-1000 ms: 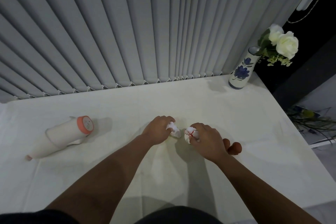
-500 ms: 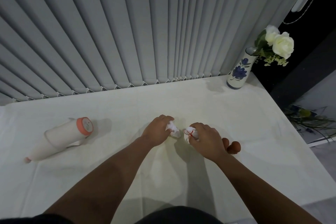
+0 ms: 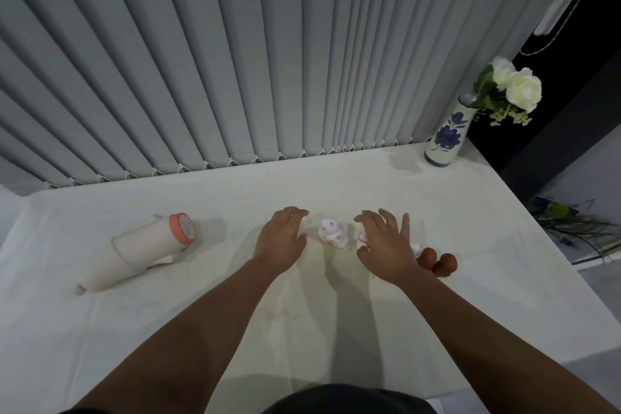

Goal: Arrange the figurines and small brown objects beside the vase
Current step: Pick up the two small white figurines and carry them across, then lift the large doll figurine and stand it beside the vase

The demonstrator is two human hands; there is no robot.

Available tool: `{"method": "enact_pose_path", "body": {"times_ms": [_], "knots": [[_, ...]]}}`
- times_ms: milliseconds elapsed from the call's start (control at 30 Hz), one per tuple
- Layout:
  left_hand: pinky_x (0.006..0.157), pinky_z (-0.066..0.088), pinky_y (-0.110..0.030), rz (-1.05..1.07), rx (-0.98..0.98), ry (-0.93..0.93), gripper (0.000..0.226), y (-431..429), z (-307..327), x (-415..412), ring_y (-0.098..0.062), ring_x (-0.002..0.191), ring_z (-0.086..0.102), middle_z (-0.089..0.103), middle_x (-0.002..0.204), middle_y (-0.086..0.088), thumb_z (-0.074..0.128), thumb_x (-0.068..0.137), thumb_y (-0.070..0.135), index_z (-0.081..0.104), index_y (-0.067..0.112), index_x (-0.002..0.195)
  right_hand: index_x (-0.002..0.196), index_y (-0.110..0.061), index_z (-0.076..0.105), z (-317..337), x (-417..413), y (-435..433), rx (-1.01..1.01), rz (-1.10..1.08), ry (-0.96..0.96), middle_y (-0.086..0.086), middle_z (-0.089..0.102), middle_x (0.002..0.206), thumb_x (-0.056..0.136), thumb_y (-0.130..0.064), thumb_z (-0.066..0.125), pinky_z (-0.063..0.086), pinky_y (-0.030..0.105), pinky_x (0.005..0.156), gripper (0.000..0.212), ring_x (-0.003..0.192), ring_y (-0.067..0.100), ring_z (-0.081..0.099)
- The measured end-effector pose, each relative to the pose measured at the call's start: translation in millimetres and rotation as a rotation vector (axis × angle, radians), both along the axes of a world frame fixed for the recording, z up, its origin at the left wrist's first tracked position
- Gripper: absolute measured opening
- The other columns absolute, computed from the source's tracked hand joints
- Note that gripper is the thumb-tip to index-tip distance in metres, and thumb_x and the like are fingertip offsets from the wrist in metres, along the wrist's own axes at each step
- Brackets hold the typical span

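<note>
Both hands, left (image 3: 281,240) and right (image 3: 386,245), fingers released, flanking white figurine (image 3: 332,237); brown objects (image 3: 438,260) beside right wrist.

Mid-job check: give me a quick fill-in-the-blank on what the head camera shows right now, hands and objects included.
1. Both the left hand and the right hand are ____, with no grip on anything.
2. The white figurine with red marks sits ____ the two hands.
3. The two brown objects lie just to the ____ of the right hand.
4. The vase with white flowers stands at the far ____ corner of the table.

Missing words: open; between; right; right
</note>
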State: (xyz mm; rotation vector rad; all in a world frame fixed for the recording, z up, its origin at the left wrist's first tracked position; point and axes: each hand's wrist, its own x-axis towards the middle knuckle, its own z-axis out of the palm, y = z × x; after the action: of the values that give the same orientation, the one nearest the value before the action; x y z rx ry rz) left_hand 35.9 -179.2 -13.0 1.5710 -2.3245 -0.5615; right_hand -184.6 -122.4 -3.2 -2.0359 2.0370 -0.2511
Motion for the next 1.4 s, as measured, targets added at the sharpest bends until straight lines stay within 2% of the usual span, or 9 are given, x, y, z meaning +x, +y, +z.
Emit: {"method": "enact_pose_path", "body": {"times_ms": [300,500,567,667,767,867,967,1200,1400], "knots": [[0.104,0.037,-0.046,0.209,-0.155,-0.058,0.040,2,16,132,-0.026,0.122,0.050,0.057,0.129,-0.005,0.054,0.085,0.029,0.053,0.018,0.124,0.142,-0.023,0.035,1,123,-5,-0.040,0.100,0.014,0.003,0.024,0.158,0.086,-0.029,0.054,0.003,0.053,0.119,0.060,0.146,0.030,0.012],[0.096,0.047,-0.043,0.277,-0.148,-0.076,0.051,8,18,226,-0.032,0.114,0.054,0.062,0.119,-0.008,0.044,0.077,0.044,0.056,0.014,0.116,0.145,-0.026,0.029,-9,222,-6,-0.078,0.212,-0.018,0.003,0.011,0.161,0.089,-0.040,0.053,0.000,0.048,0.120,0.063,0.148,0.029,0.006],[0.095,0.046,-0.042,0.319,-0.116,-0.096,0.055,16,18,257,-0.032,0.114,0.053,0.061,0.120,-0.008,0.041,0.077,0.048,0.055,0.014,0.118,0.145,-0.024,0.032,-14,260,-5,-0.089,0.277,-0.001,0.007,0.014,0.161,0.086,-0.039,0.056,0.004,0.050,0.119,0.065,0.147,0.032,0.012],[0.096,0.045,-0.041,0.354,-0.083,-0.105,0.056,22,14,300,-0.031,0.117,0.051,0.060,0.125,-0.007,0.043,0.079,0.050,0.053,0.015,0.121,0.136,-0.019,0.045,-21,311,-3,-0.113,0.362,0.011,0.013,0.031,0.155,0.074,-0.036,0.070,0.024,0.057,0.113,0.069,0.138,0.039,0.035],[0.102,0.040,-0.040,0.370,-0.008,-0.089,0.046,16,11,331,-0.027,0.127,0.045,0.054,0.135,-0.003,0.051,0.089,0.041,0.048,0.020,0.129,0.137,-0.020,0.044,-23,347,-5,-0.132,0.379,0.002,0.013,0.034,0.154,0.069,-0.037,0.072,0.033,0.058,0.110,0.076,0.137,0.038,0.038],[0.103,0.041,-0.040,0.333,0.143,-0.110,0.047,8,11,352,-0.024,0.128,0.045,0.053,0.137,0.000,0.049,0.091,0.046,0.043,0.027,0.133,0.142,-0.024,0.035,-23,370,-12,-0.108,0.360,-0.042,0.010,0.026,0.158,0.074,-0.038,0.068,0.026,0.057,0.114,0.077,0.142,0.038,0.027],[0.104,0.041,-0.040,0.207,0.244,-0.186,0.065,5,8,365,-0.022,0.130,0.043,0.046,0.143,0.002,0.051,0.086,0.057,0.030,0.029,0.141,0.145,-0.027,0.028,-28,384,-19,-0.051,0.351,-0.046,0.009,0.016,0.161,0.076,-0.041,0.065,0.018,0.060,0.116,0.079,0.146,0.038,0.013],[0.104,0.040,-0.041,0.122,0.228,-0.176,0.092,-4,-7,375,-0.025,0.132,0.041,0.038,0.150,-0.001,0.059,0.079,0.061,0.012,0.025,0.149,0.145,-0.027,0.028,-33,387,-46,-0.089,0.419,0.100,0.012,0.027,0.157,0.064,-0.049,0.077,0.029,0.065,0.108,0.097,0.143,0.041,0.023],[0.099,0.045,-0.040,0.031,0.150,-0.146,0.101,6,-26,384,-0.029,0.126,0.047,0.045,0.145,-0.008,0.066,0.077,0.051,0.003,0.022,0.150,0.143,-0.030,0.032,-38,385,-59,-0.142,0.447,0.096,0.014,0.030,0.155,0.065,-0.048,0.077,0.027,0.067,0.108,0.092,0.142,0.044,0.021]]}}
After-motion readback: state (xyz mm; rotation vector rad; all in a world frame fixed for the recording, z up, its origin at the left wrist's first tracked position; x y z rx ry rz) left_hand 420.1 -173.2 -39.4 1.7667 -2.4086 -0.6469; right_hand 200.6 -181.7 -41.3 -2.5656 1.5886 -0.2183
